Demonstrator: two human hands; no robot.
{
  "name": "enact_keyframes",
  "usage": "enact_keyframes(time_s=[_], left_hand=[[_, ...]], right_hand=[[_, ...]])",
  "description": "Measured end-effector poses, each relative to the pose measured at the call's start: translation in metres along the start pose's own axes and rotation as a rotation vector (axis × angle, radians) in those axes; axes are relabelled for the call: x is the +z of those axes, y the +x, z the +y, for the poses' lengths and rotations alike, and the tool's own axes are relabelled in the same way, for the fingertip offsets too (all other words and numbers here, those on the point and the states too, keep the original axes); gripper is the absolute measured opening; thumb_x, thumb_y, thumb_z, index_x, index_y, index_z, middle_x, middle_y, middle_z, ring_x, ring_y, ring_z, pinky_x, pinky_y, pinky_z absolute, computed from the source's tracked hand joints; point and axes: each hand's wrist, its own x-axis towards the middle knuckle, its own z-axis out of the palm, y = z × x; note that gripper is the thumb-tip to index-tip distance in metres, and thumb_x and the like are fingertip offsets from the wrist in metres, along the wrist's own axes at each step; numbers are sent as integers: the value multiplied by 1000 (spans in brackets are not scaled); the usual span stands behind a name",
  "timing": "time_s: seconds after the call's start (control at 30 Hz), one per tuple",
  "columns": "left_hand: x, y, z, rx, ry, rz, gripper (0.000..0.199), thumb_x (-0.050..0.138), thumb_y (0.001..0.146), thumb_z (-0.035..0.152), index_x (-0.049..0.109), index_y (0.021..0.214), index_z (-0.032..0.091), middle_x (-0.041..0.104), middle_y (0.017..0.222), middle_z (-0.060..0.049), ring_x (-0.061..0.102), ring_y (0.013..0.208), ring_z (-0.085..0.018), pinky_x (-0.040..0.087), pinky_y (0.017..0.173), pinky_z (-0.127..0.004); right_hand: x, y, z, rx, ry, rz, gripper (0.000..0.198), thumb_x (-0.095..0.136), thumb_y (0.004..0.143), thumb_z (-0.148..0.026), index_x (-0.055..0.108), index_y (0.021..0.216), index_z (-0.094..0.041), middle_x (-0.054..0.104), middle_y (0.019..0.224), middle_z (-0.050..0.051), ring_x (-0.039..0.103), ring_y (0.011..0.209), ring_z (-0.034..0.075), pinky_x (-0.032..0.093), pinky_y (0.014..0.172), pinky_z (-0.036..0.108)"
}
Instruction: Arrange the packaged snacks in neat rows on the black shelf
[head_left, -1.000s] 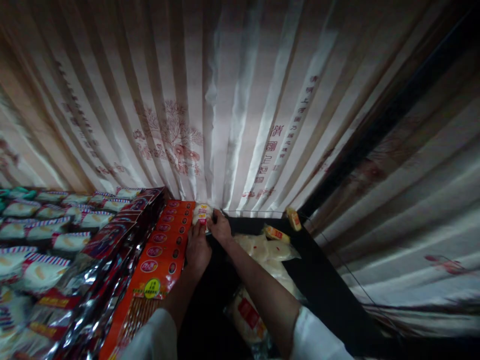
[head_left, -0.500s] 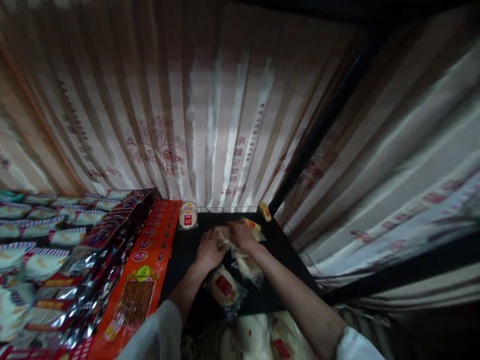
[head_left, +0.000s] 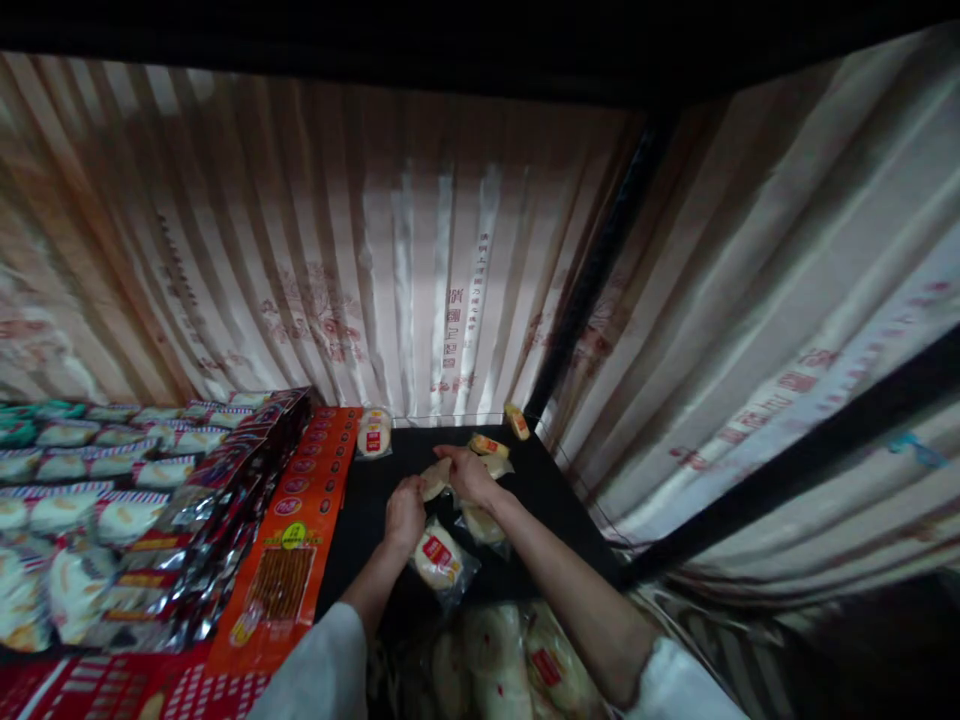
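Over the black surface (head_left: pixel 360 530), my left hand (head_left: pixel 406 515) is closed on the near left edge of a pale, round packaged flatbread (head_left: pixel 435 481). My right hand (head_left: pixel 470 477) is closed at the other side of that same pack and partly covers it. Just below the hands lies a bagged flatbread with a red label (head_left: pixel 437 558). Another clear-bagged flatbread (head_left: pixel 484 524) sits under my right wrist, partly hidden. Beyond my right hand rests a pack with a yellow and red label (head_left: pixel 489 446).
A round labelled pack (head_left: pixel 374 435) stands at the back left, and a yellow pack (head_left: pixel 517 421) at the back corner. An orange strip of snack packets (head_left: pixel 281 580) and rows of wrapped breads (head_left: pixel 131 515) lie left. More bagged flatbreads (head_left: pixel 491 660) are below the front edge. Curtains (head_left: pixel 420 270) hang behind.
The view has shifted slightly. My left hand has drawn back and closed from a flatter, spread pose, while the flatbread between my hands now shows more plainly.
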Motion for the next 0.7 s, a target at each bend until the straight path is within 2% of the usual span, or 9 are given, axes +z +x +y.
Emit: enact_keyframes(time_s=[0.1, 0.2, 0.33, 0.4, 0.5, 0.6, 0.7], left_hand=[[-6, -5, -7, -60, -129, 73, 21, 42, 78, 5, 59, 74, 18, 62, 78, -3, 58, 81, -15, 41, 80, -27], [-12, -10, -10, -126, -317, 145, 17, 44, 77, 8, 55, 70, 19, 59, 69, 0, 57, 77, -14, 43, 77, -26], [-23, -19, -4, -191, -640, 120, 4, 53, 75, 20, 55, 74, 17, 62, 72, 1, 60, 71, -13, 48, 69, -26], [-29, -25, 2, -221, -786, 86, 7, 57, 74, 23, 56, 76, 16, 65, 74, -1, 62, 69, -13, 50, 68, -27], [-41, -32, 8, -272, -947, 58, 7, 61, 71, 17, 57, 76, 15, 66, 75, -2, 64, 68, -13, 52, 69, -27], [-52, -35, 11, -334, -1050, 56, 7, 61, 71, 11, 57, 76, 15, 66, 73, -3, 64, 65, -12, 52, 66, -26], [-64, -35, 10, -390, -1129, 90, 6, 57, 75, 10, 56, 78, 15, 66, 70, -2, 63, 60, -10, 51, 60, -23]], right_hand=[[-6, -3, -1, 27, 48, -12, 50, 44, 67, 5, 66, 107, -15, 66, 113, 10, 59, 111, 23, 41, 100, 35], [-9, -7, -1, 84, 120, -11, 46, 47, 69, 2, 67, 106, -17, 67, 111, 9, 60, 109, 24, 43, 98, 37], [-13, -15, -6, 157, 358, -35, 42, 53, 71, -3, 63, 109, -17, 67, 111, 9, 61, 105, 21, 45, 95, 35], [-15, -20, -12, 157, 478, -71, 42, 58, 72, -8, 60, 113, -17, 66, 110, 9, 63, 100, 18, 47, 91, 32], [-18, -26, -24, 146, 587, -124, 33, 60, 75, -15, 62, 108, -16, 69, 95, 6, 65, 81, 14, 50, 75, 26], [-20, -31, -36, 155, 674, -158, 15, 61, 76, -19, 66, 89, -14, 67, 72, 1, 58, 59, 9, 46, 58, 20], [-19, -34, -48, 186, 751, -152, 5, 65, 73, -18, 66, 76, -14, 62, 61, -2, 53, 52, 6, 41, 51, 17]])
